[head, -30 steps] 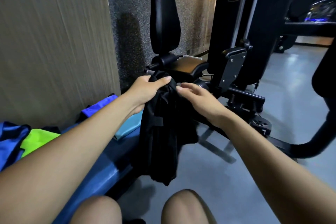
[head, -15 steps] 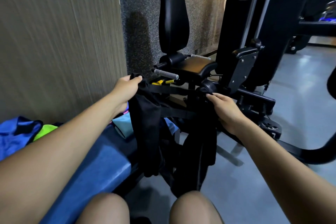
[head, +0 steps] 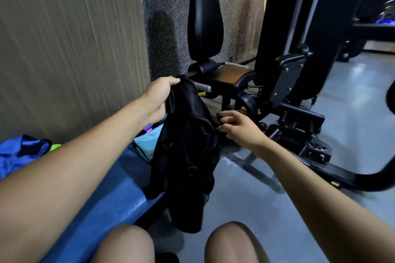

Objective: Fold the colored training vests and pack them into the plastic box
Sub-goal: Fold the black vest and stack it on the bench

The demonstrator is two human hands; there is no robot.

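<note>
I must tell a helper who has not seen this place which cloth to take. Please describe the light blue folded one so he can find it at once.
Find the long blue bench along the wall. At its far end, just left of the hanging black vest that the left hand holds up, lies the light blue cloth. It alone is pale turquoise and folded flat; the dark blue vest lies crumpled at the near end.

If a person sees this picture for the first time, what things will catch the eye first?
First, the black vest hanging in the middle, gripped at its top by the left hand while the right hand pinches its edge. Next, the black gym machine behind it, and the blue bench at lower left carrying a blue vest and a light blue folded one.
</note>
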